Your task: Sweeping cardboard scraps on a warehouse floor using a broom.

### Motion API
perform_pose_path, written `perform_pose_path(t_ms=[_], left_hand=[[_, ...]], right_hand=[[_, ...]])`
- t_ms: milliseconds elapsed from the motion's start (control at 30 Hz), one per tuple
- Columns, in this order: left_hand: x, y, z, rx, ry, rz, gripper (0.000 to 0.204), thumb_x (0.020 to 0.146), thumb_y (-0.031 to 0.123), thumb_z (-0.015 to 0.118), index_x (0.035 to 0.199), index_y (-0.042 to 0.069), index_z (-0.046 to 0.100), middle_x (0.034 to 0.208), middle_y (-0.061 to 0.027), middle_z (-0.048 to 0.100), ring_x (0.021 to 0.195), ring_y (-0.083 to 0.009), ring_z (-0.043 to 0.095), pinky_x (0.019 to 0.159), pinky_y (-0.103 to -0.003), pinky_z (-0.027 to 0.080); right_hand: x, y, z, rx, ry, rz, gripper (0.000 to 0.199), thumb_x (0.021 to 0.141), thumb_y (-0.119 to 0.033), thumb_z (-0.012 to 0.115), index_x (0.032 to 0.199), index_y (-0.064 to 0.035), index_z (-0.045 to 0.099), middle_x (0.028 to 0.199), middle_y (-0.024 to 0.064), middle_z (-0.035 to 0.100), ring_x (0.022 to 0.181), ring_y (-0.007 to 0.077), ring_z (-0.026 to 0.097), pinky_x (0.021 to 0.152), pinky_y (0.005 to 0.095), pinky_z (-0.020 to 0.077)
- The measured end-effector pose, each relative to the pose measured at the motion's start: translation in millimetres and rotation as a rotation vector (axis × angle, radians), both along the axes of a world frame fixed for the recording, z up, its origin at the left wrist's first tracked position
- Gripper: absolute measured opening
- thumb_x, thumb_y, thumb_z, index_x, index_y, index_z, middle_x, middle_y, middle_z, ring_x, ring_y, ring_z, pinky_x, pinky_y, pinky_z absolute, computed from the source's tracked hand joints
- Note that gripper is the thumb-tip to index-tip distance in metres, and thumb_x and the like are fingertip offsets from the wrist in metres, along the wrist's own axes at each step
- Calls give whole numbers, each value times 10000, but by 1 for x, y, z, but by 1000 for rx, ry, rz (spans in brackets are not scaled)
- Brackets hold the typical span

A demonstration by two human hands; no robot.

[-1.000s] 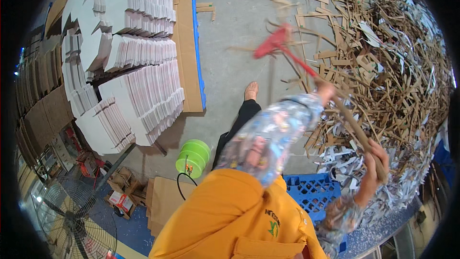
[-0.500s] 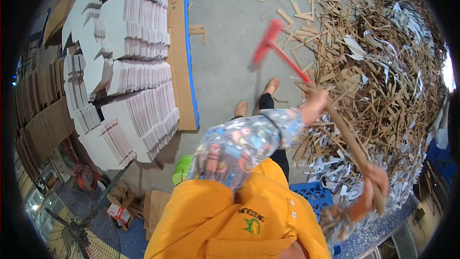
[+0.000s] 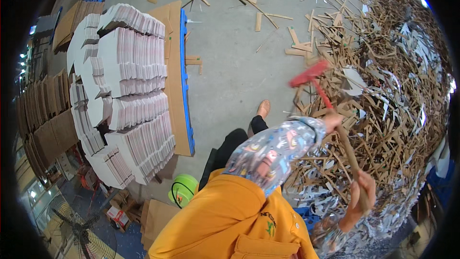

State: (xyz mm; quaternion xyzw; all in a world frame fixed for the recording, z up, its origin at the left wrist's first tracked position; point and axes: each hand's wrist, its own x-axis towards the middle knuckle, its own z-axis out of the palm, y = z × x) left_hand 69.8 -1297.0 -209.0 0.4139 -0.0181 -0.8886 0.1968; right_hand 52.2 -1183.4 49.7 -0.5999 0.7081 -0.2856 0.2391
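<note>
Red head swung right over floor to scrap pile, strips likely reachable; left hand, right hand gripping wooden handle.

Grey floor; on it loose cardboard strips; a brown-and-white scrap heap; a blue pallet

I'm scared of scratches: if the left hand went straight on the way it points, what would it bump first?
Beyond the wooden handle it grips, the left hand would probably meet the heap of brown cardboard strips; depth is unclear.
</note>
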Motion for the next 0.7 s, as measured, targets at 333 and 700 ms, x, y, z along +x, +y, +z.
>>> perform_pose_path(t_ms=[333, 700], left_hand=[[155, -84, 104, 6, -313, 440, 341, 671, 160, 490, 926, -14, 345, 711, -97, 440, 563, -184, 475, 385, -313, 397], [415, -125, -119, 403, -673, 899, 342, 696, 276, 527, 924, 55, 403, 786, -96, 454, 616, -190, 474, 423, -356, 400]], right_hand=[[12, -114, 53, -105, -110, 93, 44, 754, -59, 525, 770, -20, 514, 727, 95, 524, 684, 170, 501, 609, 289, 420], [271, -313, -124, 579, -684, 449, 89, 712, -8, 567, 781, 12, 513, 895, 111, 581, 803, 160, 522, 713, 268, 418]])
